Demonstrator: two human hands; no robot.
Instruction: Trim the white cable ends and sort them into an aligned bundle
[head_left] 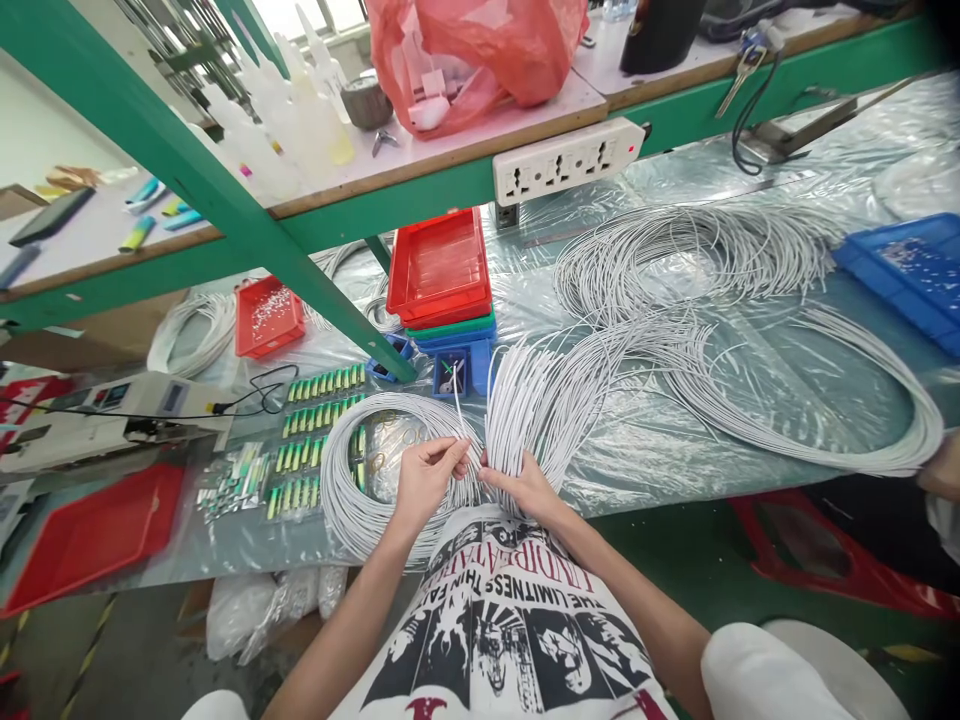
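Head view: left hand pinches one white wire, thumb and forefinger closed on it; the wire runs up toward 12 o'clock. Right hand sits just beside it at 3 o'clock, clamped on the end of the wire bundle, which fans out toward 1 o'clock across the table. Wire coil lies at 9 o'clock of the left hand. Red tray sits at 12 o'clock, with a blue box nearer.

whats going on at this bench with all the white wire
The right hand grips a fanned wire bundle near its lower end, while the left hand pinches a single wire standing apart from it. A wire coil lies on the table by the left hand, with red trays further back.
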